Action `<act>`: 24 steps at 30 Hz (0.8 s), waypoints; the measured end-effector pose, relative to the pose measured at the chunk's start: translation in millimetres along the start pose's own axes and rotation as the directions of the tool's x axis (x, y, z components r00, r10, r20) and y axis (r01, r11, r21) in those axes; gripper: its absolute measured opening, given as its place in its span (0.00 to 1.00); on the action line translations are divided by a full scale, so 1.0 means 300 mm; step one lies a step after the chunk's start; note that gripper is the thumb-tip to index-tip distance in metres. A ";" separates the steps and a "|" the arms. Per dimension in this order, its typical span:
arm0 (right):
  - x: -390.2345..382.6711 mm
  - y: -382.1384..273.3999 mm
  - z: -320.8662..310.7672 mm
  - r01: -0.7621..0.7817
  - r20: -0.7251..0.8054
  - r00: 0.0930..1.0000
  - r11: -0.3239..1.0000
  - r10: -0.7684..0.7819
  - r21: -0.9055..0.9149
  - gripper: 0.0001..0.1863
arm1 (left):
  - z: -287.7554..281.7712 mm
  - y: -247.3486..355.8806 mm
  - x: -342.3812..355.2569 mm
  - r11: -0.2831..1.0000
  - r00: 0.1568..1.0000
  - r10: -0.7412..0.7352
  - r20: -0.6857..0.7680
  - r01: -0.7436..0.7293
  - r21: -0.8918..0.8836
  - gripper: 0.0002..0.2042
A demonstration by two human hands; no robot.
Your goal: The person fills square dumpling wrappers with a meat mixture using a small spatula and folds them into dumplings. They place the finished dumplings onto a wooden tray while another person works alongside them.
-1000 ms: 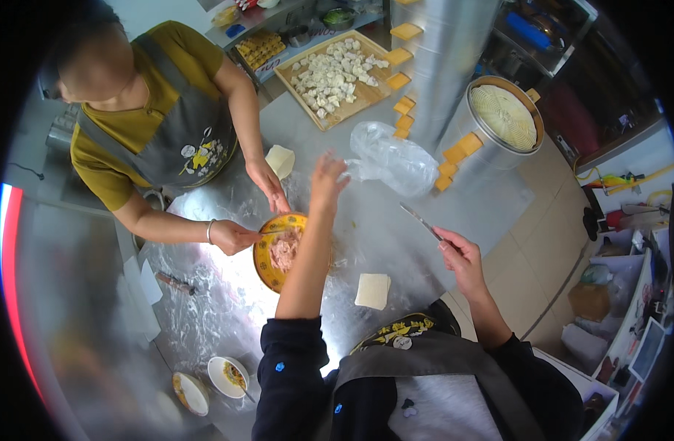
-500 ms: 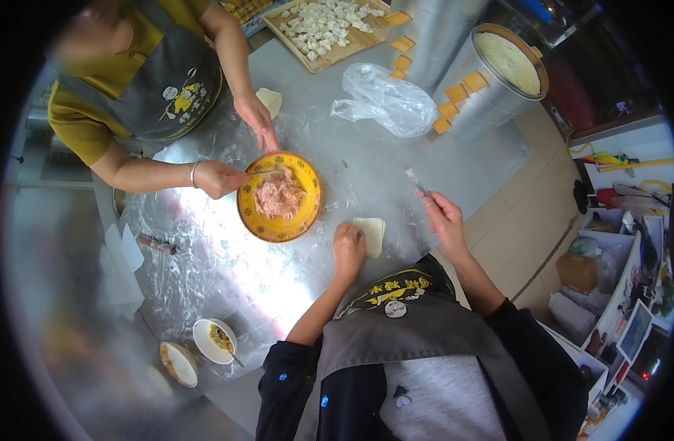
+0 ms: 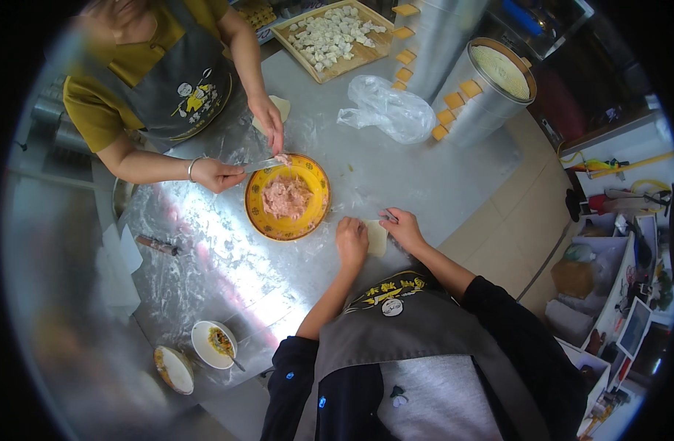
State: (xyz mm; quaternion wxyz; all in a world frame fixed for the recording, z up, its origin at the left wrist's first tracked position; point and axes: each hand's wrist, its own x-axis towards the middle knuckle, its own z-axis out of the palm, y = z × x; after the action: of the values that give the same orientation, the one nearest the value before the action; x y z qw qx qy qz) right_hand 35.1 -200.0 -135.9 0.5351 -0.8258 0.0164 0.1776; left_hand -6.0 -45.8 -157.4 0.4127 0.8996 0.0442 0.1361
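My left hand (image 3: 352, 237), fingers curled closed, grips the left edge of a stack of pale square wrappers (image 3: 374, 245). Just right of it, my right hand (image 3: 402, 228) is closed on a slim metal knife (image 3: 388, 214) at the stack's upper right. To their left sits a yellow patterned bowl (image 3: 315, 198) holding pink minced filling (image 3: 284, 195). Across the table, a co-worker's right hand (image 3: 216, 174) holds a flat utensil (image 3: 257, 165) bearing filling above the bowl's rim. The co-worker's other hand (image 3: 269, 117) is beside the utensil's tip, near another pale wrapper (image 3: 280, 105).
Behind are a tray of dumplings (image 3: 377, 55), a crumpled plastic bag (image 3: 388, 110) and steel steamers (image 3: 469, 110) on the metal table (image 3: 469, 176). At the lower left are two bowls (image 3: 203, 339) (image 3: 179, 371) and a rolling pin (image 3: 157, 244). Shelving (image 3: 601, 294) stands at right.
My left hand came down from mid-air onto the wrappers. My right hand moved down and left with the knife, beside the stack. The co-worker's utensil rose to the bowl's upper rim with filling.
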 end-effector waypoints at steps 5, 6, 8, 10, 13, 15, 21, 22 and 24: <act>0.020 -0.014 0.018 0.093 0.099 0.991 0.995 -0.089 -0.039 0.12 | -0.036 0.002 -0.019 0.997 0.999 0.028 -0.045 -0.031 -0.068 0.05; 0.022 -0.020 0.019 0.103 0.114 0.989 0.994 -0.098 -0.039 0.12 | -0.054 0.006 -0.024 0.989 0.999 0.006 -0.035 -0.012 -0.148 0.06; 0.008 -0.064 0.009 0.111 0.162 0.981 0.994 -0.109 -0.006 0.11 | -0.093 0.010 -0.043 0.953 0.999 -0.038 -0.019 0.031 -0.302 0.07; -0.026 -0.139 -0.009 0.099 0.249 0.963 0.994 -0.106 0.040 0.10 | -0.119 0.008 -0.067 0.611 0.971 -0.189 0.147 0.234 -0.757 0.10; -0.076 -0.286 -0.034 0.020 0.417 0.905 0.987 -0.085 0.158 0.10 | -0.247 0.082 -0.065 0.010 0.861 -0.191 0.472 0.483 -0.876 0.18; -0.123 -0.397 -0.043 -0.090 0.512 0.857 0.961 -0.059 0.262 0.10 | -0.321 0.118 -0.074 -0.275 0.792 -0.092 0.603 0.562 -0.780 0.23; -0.074 -0.486 0.025 0.229 0.470 0.855 0.973 -0.218 0.034 0.11 | -0.357 0.095 -0.108 -0.179 0.752 -0.237 0.616 0.589 -0.788 0.22; -0.052 -0.494 0.037 0.410 0.421 0.836 0.910 -0.353 -0.052 0.12 | -0.370 0.100 -0.105 -0.234 0.764 -0.255 0.593 0.546 -0.804 0.22; 0.002 -0.500 0.064 0.695 0.354 0.713 0.680 -0.606 -0.234 0.14 | -0.401 0.102 -0.120 -0.248 0.797 -0.338 0.500 0.437 -0.864 0.21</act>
State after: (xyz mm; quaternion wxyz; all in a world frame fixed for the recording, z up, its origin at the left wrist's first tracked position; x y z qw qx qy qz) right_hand 63.0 -118.9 -11.5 0.4045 -0.8289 -0.3790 0.0757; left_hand -75.3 15.2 -67.0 0.9484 0.2426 0.1989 -0.0462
